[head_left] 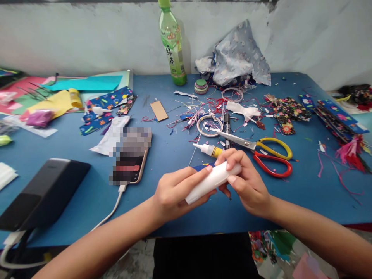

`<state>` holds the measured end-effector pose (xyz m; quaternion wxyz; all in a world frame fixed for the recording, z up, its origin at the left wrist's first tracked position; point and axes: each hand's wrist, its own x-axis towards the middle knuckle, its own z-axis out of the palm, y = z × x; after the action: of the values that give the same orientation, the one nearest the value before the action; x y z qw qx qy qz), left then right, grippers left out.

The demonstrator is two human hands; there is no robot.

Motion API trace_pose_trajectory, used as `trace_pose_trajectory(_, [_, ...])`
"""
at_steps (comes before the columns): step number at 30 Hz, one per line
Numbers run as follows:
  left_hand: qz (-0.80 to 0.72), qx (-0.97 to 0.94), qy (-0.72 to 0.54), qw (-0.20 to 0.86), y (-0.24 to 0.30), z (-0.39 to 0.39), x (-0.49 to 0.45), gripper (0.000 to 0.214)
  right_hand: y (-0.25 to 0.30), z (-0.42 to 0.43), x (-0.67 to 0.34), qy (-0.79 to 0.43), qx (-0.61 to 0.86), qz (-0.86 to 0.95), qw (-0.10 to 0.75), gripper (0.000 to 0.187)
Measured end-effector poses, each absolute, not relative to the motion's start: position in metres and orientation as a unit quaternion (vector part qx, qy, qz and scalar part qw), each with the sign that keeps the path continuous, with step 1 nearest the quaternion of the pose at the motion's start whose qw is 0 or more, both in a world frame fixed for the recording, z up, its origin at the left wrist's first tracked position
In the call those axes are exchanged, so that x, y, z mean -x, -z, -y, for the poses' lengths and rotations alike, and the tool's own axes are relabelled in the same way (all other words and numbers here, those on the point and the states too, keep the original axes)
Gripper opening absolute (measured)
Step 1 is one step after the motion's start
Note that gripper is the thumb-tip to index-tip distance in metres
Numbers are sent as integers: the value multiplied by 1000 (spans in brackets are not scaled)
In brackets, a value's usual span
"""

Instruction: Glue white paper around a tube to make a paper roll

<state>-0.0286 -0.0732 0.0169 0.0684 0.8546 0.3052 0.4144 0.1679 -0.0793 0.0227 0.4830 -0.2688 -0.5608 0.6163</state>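
Note:
Both hands hold a white tube-shaped bottle (211, 181) over the near edge of the blue table (87, 193). My left hand (174, 192) wraps round its lower end. My right hand (245, 182) closes on its upper end, fingers curled over the top. A strip of blue patterned material (200, 167) peeks out just behind the bottle. Just beyond lie a small glue bottle (208, 149) with a yellow label and scissors (261, 152) with one yellow and one red handle.
A phone (130, 162) on a white cable and a black box (40, 193) lie at the left. A green drink bottle (173, 42) stands at the back by crumpled cloth (238, 54). Tape rings, thread scraps, floral strips (286, 112) and coloured paper (58, 102) litter the table.

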Motion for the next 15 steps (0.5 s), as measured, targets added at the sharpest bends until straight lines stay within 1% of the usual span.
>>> trace_pose_trajectory(7, [-300, -845, -431, 98, -18, 76, 28, 37, -26, 79, -169, -600, 257, 593, 471, 14])
trace_pose_trajectory(15, [-301, -848, -429, 74, -14, 77, 27, 34, -24, 78, -164, -625, 255, 547, 495, 11])
